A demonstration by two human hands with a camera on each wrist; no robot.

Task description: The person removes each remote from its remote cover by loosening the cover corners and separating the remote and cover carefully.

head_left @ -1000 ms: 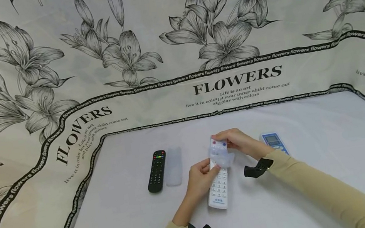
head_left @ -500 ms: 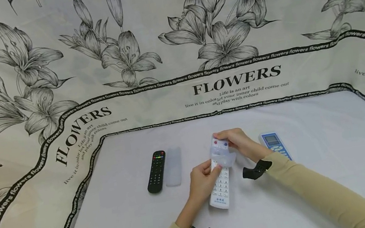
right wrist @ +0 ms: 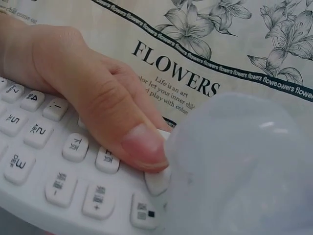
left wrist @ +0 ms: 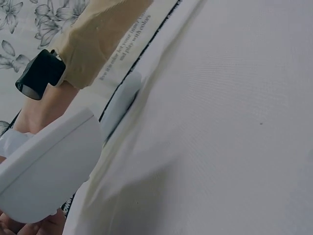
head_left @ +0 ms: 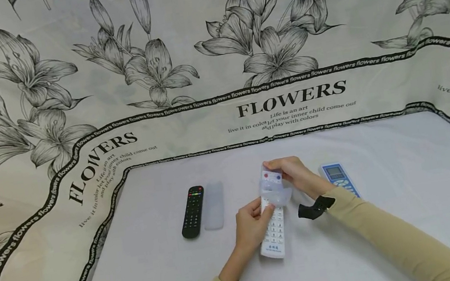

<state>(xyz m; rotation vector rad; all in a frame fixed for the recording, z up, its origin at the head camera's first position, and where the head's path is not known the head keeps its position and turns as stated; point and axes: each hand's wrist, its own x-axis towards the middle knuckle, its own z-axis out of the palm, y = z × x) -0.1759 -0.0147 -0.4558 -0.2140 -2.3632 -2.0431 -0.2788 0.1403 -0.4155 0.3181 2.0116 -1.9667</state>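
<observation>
While both hands keep their grips, the long white plastic remote control with rows of white keys (head_left: 273,234) has slid slightly toward the person's right over the last second, and the hands have gone with it. Its soft, translucent, pale bluish cover (head_left: 277,196) sits over the upper end only, a red and a blue button showing through, and its bunched lower edge stays at about the same place on the keys. So the change looks like a small shift of the whole hold, with little visible progress of the cover along the remote.

The left hand (head_left: 250,223) is clamped on the remote near its middle; the right wrist view shows its thumb (right wrist: 144,144) pressed on the key face, right beside the cover's edge. The right hand (head_left: 296,173) pinches the far top end, though how much of that grip is on cover or remote I cannot tell. The left wrist view shows the remote raised above the white cloth (head_left: 147,266), its plain back visible.

To the left, a slim black remote with coloured buttons (head_left: 193,212) lies just beside a flat, translucent sleeve (head_left: 213,205). A blue-and-white remote with a small screen (head_left: 335,173) lies partly behind the right forearm.
</observation>
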